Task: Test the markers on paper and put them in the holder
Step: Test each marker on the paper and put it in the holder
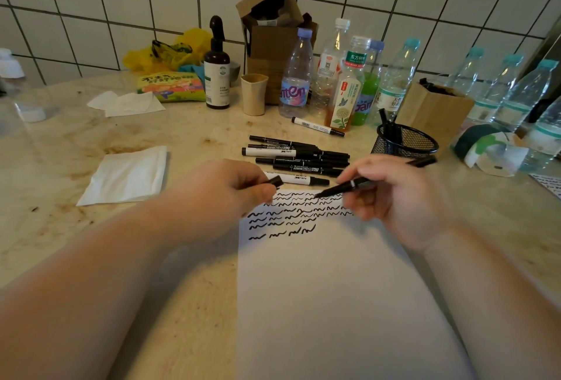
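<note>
A white sheet of paper [328, 288] lies in front of me, its top covered with rows of black squiggles [291, 215]. My right hand [394, 197] grips an uncapped black marker [355, 184], tip pointing left just above the squiggles. My left hand [230, 188] pinches the black cap [274, 181] close to that tip. Several black and white markers [299, 158] lie in a pile beyond the paper, and one white marker [317, 126] lies apart near the bottles. The black mesh holder [406, 140] stands at the right with a couple of markers in it.
Folded white tissues [127, 174] lie to the left. Several plastic bottles [296, 76], a brown spray bottle [217, 73], a paper cup [254, 94], cardboard boxes [273, 30] and a snack bag [170, 85] line the tiled wall. A brown paper box [434, 112] stands behind the holder.
</note>
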A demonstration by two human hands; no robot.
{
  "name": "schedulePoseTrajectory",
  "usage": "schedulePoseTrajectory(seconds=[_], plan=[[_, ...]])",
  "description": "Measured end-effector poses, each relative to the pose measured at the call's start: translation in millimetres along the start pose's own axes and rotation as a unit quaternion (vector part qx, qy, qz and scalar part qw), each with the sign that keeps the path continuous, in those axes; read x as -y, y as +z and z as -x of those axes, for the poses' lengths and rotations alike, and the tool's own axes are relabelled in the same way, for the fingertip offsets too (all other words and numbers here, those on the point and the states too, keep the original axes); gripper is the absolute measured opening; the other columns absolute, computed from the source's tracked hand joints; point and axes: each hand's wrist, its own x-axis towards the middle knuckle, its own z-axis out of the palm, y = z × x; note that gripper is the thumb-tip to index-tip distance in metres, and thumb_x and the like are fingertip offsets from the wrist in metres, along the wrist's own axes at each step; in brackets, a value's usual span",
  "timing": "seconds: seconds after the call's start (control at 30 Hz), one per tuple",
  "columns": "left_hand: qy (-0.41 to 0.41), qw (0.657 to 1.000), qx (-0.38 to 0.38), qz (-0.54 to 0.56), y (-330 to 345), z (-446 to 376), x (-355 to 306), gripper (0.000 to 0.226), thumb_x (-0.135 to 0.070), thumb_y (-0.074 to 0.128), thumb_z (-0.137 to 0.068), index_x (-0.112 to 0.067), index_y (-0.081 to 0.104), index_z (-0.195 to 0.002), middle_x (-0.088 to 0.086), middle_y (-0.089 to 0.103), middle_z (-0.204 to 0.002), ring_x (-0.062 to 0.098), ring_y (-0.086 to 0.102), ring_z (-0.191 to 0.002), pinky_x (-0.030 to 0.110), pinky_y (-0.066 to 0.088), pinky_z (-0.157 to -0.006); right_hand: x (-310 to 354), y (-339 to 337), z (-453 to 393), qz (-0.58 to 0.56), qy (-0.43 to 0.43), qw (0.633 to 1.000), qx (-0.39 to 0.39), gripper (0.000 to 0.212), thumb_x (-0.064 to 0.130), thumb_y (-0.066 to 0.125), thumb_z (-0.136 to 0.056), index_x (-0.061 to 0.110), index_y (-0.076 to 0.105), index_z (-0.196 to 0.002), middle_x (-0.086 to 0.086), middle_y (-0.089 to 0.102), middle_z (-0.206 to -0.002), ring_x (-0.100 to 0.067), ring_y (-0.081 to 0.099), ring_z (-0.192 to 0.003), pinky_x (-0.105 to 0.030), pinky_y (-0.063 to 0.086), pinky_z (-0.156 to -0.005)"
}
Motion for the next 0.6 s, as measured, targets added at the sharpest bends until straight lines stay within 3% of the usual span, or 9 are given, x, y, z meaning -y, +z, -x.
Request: schedulePoseTrajectory(seconds=[0.1,0.23,0.6], plan=[[-0.006,0.996,-0.015,-0.089,8.5,-3.6,2.0,0.014,-0.044,0.052,-0.097,-0.036,0.063,-0.091,-0.011,0.066,-0.077,0.007,0.058,-0.069,0.025,0.041,-0.059,-3.1,6.9,-0.5,0.090,0.076,0.993,-0.020,0.027,0.014,0.060,-0.093,0.009,0.074,-0.070,-0.012,0.057,-0.055,-0.018,0.048,-0.047,-0.022,0.036,-0.042],[-0.006,0.990,-0.006,-0.138,11.6,-2.6,5.0,0.017,-0.044,0.051,-0.097,-0.043,0.061,-0.111,-0.016,0.064,-0.084,0.003,0.058,-0.075,0.023,0.045,-0.062,-4.1,11.2,0.6,0.152,0.101,0.983,-0.034,0.024,0.012,0.062,-0.089,0.010,0.069,-0.066,-0.008,0.053,-0.052,-0.016,0.044,-0.044,-0.024,0.034,-0.045],[-0.004,0.986,-0.011,-0.165,13.8,-3.8,7.1,0.019,-0.045,0.052,-0.096,-0.039,0.064,-0.110,-0.014,0.066,-0.085,0.004,0.059,-0.075,0.024,0.046,-0.062,-6.5,15.4,1.5,0.203,0.109,0.973,-0.010,0.031,0.015,0.067,-0.087,0.019,0.062,-0.057,-0.007,0.062,-0.054,-0.019,0.053,-0.049,-0.026,0.042,-0.048]])
